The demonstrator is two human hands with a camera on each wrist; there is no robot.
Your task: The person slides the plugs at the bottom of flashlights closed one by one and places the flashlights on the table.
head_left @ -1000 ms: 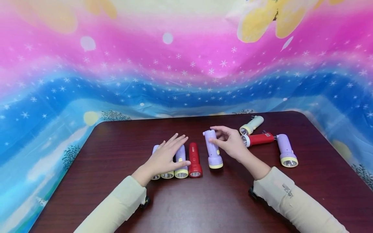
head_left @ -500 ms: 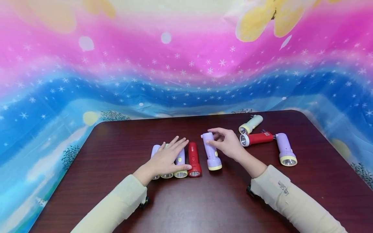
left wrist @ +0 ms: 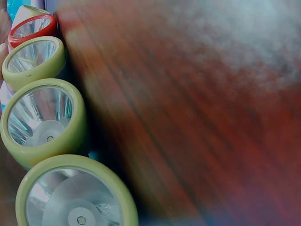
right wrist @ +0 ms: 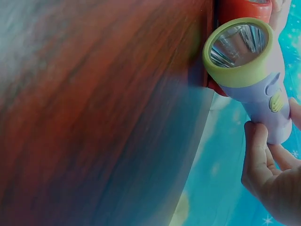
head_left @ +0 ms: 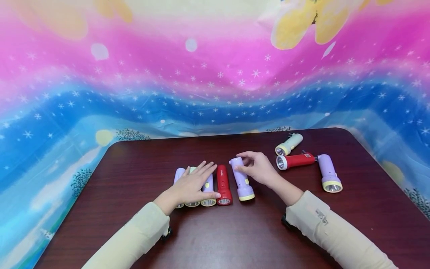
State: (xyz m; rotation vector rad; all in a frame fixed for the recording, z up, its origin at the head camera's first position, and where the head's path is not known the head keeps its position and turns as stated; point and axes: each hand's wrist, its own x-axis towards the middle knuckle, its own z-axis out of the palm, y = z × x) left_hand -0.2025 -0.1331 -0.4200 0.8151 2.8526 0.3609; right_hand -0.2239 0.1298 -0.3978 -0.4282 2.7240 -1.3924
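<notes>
**Purple flashlight in hand beside the row, not yet squared up**

Left to right across the desk (head_left: 134,164):

Left hand (head_left: 191,186) lies spread over the row, left of desk middle, fingers straight, gripping nothing. Row order: end purple flashlight (head_left: 179,173), row's pale green flashlight (head_left: 193,204), inner purple flashlight (head_left: 209,188), row's red flashlight (head_left: 223,183). Lens ends face the near edge.

Held purple flashlight (head_left: 241,183): just right of the row's red one, gap between. Right hand (head_left: 259,169) has thumb and fingers clamped on its tail end. Lens end points to the near edge, tail to the far edge; long axis skewed, tail leaning left. Tail looks raised, switch rolled rightward. Can't tell if the lens rim touches down.

Step in hand, my read: adding it to the row. Next move likely calls for straightening the axis, closing the gap, laying it flat, letting go.

Toward the right edge: far pale green flashlight (head_left: 291,142), crosswise red flashlight (head_left: 298,160) with lens leftward, outer purple flashlight (head_left: 327,170) with lens to near edge.
</notes>
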